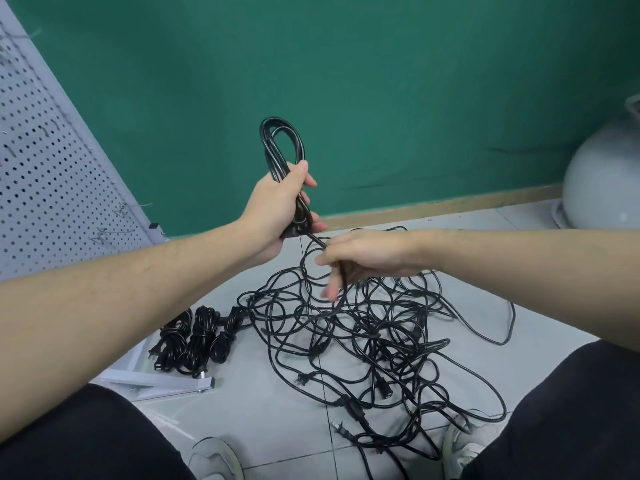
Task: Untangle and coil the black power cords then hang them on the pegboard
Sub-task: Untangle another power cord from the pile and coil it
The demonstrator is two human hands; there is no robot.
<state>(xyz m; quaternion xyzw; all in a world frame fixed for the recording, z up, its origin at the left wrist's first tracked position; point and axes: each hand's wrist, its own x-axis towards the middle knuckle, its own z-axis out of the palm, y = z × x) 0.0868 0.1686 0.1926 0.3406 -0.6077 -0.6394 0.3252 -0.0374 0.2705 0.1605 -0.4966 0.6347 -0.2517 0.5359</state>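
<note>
Green wall, tiled floor (277, 403); pegboard (52, 161) at left, no cords hung yet. Tangled heap of black cords (374, 337) on floor between my knees; three coiled bundles (194, 337) beside it. Left hand (277, 209), grip clamped round partial coil (282, 147) held aloft. Right hand (363, 258) pinches trailing strand (341, 271) running down into heap. Risk, my judgement: pulling strand tightens knots or drags heap; coil loops may slip from grip.
</note>
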